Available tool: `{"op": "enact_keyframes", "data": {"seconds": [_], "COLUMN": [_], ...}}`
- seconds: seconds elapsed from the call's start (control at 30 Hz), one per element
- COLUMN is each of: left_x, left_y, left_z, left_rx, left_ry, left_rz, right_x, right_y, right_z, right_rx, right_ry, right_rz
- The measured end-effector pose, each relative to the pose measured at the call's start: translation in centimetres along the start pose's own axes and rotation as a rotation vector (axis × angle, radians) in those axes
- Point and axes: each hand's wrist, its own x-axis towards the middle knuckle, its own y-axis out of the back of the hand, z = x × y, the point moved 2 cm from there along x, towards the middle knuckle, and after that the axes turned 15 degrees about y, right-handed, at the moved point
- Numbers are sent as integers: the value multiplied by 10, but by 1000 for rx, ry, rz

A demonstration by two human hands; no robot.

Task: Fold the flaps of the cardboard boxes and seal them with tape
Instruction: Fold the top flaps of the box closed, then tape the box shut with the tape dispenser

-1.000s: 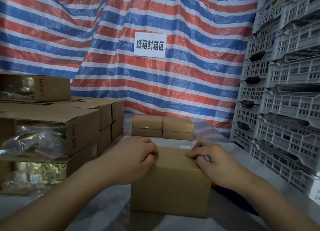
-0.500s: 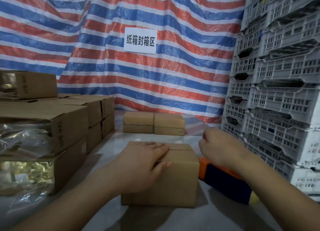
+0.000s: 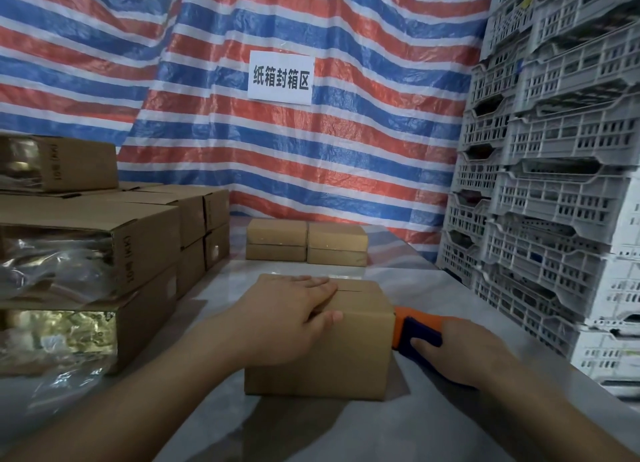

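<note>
A small brown cardboard box (image 3: pixel 349 354) stands on the pale table in front of me, its top flaps folded down with a seam showing. My left hand (image 3: pixel 287 318) lies flat on the box top, fingers straight, pressing the flaps. To the right of the box lies an orange and blue tape dispenser (image 3: pixel 414 331), partly hidden behind the box. My right hand (image 3: pixel 460 352) rests on it with the thumb along its blue side and the fingers wrapped over the far side.
Two pairs of stacked small boxes (image 3: pixel 306 241) sit at the back of the table. Larger cartons (image 3: pixel 138 240) with shiny bags are stacked at the left. Grey plastic crates (image 3: pixel 554 191) tower at the right. A striped tarp with a white sign (image 3: pixel 281 77) hangs behind.
My right hand left the box top and dropped to the right onto the tape dispenser. My left hand flattened out on the flaps.
</note>
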Motion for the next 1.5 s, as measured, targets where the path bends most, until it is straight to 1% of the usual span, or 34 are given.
{"op": "enact_keyframes", "data": {"seconds": [0.1, 0.17, 0.23, 0.33, 0.4, 0.47, 0.57, 0.63, 0.7, 0.77, 0.83, 0.9, 0.93, 1.07, 1.17, 1.27, 1.37, 1.5], "left_x": [-1, 0, 2, 8, 9, 8, 8, 8, 10, 13, 16, 20, 22, 28, 30, 30, 30, 27], "left_y": [-1, -1, 1, 6, 10, 14, 21, 26, 29, 29, 28, 29, 30, 37, 39, 38, 38, 35], "left_z": [-1, -2, -6, -12, -14, -15, -15, -17, -22, -26, -30, -33, -34, -36, -32, -27, -24, -22], "left_rx": [-14, -49, -128, -350, -461, -572, -760, -869, -964, -1102, -1273, -1468, -1530, -1542, -1553, -1606, -1676, -1688], "left_ry": [2, 3, 14, 80, 136, 165, 224, 277, 276, 273, 327, 374, 388, 420, 426, 427, 429, 537], "left_rz": [13, 14, -30, -178, -235, -255, -297, -338, -369, -372, -327, -266, -248, -226, -255, -252, -172, -23], "right_x": [2, 5, 9, 18, 24, 30, 42, 50, 58, 63, 65, 67, 68, 68, 66, 70, 75, 77], "right_y": [-2, 6, 27, 79, 114, 141, 161, 163, 158, 152, 145, 142, 141, 143, 144, 143, 143, 152], "right_z": [-2, -2, -2, -11, -24, -41, -69, -85, -97, -104, -106, -105, -104, -108, -112, -110, -108, -110], "right_rx": [-37, 25, 180, 444, 632, 837, 1174, 1263, 1281, 1280, 1254, 1222, 1211, 1201, 1214, 1206, 1169, 1124], "right_ry": [4, -30, -71, -92, -87, -50, 27, 65, 76, 63, 55, 42, 34, 54, 57, 78, 117, 143], "right_rz": [46, 119, 237, 440, 494, 448, 244, 114, 22, -29, -66, -74, -73, -108, -149, -146, -166, -274]}}
